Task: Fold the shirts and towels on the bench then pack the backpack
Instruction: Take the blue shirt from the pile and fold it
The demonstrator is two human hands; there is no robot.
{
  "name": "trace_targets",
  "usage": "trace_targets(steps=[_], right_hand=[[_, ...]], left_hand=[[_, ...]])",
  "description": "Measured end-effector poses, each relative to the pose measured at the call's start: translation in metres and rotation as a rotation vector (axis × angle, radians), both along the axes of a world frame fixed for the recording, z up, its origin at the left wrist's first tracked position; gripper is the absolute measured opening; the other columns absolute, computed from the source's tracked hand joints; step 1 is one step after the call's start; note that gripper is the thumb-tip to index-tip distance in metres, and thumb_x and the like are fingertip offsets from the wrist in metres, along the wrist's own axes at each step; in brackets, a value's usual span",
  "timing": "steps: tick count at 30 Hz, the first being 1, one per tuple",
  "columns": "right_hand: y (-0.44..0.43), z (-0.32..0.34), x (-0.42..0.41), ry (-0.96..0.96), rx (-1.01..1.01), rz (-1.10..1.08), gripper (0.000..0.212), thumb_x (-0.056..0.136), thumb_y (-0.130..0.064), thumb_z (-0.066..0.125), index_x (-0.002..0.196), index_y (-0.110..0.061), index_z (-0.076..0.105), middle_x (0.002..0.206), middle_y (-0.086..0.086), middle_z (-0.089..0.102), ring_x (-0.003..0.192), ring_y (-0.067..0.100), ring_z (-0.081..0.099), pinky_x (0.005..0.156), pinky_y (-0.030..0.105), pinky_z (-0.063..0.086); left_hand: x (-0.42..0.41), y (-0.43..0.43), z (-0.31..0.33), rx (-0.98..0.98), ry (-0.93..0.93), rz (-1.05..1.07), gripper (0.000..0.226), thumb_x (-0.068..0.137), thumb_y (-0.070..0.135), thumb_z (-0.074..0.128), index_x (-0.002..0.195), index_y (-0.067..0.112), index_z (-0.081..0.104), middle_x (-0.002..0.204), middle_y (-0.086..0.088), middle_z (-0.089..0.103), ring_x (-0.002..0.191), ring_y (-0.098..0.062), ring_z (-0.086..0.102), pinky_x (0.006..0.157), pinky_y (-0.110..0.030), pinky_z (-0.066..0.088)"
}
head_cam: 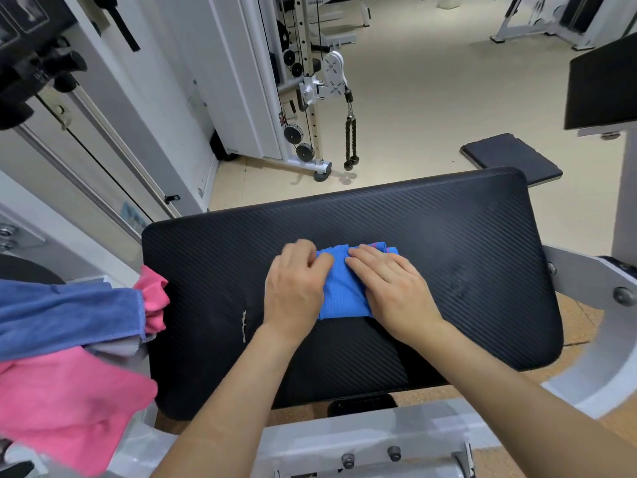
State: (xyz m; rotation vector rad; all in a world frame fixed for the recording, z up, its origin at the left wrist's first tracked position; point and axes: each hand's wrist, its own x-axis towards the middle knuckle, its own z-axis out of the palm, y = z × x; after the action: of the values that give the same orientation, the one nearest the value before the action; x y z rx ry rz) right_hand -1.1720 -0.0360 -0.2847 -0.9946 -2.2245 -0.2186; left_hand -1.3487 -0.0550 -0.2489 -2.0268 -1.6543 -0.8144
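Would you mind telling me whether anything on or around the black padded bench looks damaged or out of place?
Yes: the black ribbed bench pad has a pale, ragged tear in its cover near the wrist of the left hand. The unfolded pink and blue terry towels also lie heaped at its left edge.

the floor (413, 98) is pale and smooth. a white cable machine (312, 88) stands at the back left, with black wheels (293, 133) and a black rope handle (351, 139) hanging down. a flat dark mat (510, 160) lies on the floor to its right. more white gym frames (537, 25) stand far back. the light is bright.
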Motion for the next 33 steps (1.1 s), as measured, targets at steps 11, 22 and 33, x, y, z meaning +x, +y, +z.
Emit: trace_targets(steps=[11, 22, 33], right_hand=[[0.005, 0.005, 0.035, -0.425, -0.146, 0.088, 0.063, 0.097, -0.052, 0.036, 0.152, -0.02, 0.03, 0.158, 0.005, 0.028, 0.146, 0.02, 0.025, 0.114, 0.041, 0.023], [0.02, 0.025, 0.034, 0.128, -0.68, 0.165, 0.034, 0.098, -0.027, 0.055, 0.131, -0.027, 0.058, 0.133, -0.011, 0.06, 0.126, 0.007, 0.051, 0.102, 0.025, 0.037], [-0.042, 0.063, -0.002, 1.03, -1.181, 0.034, 0.012, 0.095, -0.028, 0.061, 0.09, -0.019, 0.068, 0.081, -0.007, 0.073, 0.074, 0.004, 0.069, 0.056, 0.018, 0.048]], left_hand=[[-0.048, -0.038, -0.015, -0.328, 0.183, -0.22, 0.068, 0.078, 0.027, 0.078, 0.136, 0.002, 0.053, 0.142, -0.012, 0.051, 0.13, -0.025, 0.051, 0.104, -0.038, 0.046], [-0.05, -0.025, 0.024, -0.617, -0.274, -0.142, 0.04, 0.091, 0.016, 0.059, 0.128, 0.03, 0.058, 0.116, 0.012, 0.067, 0.105, -0.007, 0.062, 0.09, -0.027, 0.048], [-0.013, -0.082, 0.062, -0.372, -0.757, 0.192, 0.023, 0.1, 0.02, 0.034, 0.099, 0.043, 0.038, 0.076, 0.01, 0.056, 0.07, -0.004, 0.055, 0.061, -0.019, 0.037]])
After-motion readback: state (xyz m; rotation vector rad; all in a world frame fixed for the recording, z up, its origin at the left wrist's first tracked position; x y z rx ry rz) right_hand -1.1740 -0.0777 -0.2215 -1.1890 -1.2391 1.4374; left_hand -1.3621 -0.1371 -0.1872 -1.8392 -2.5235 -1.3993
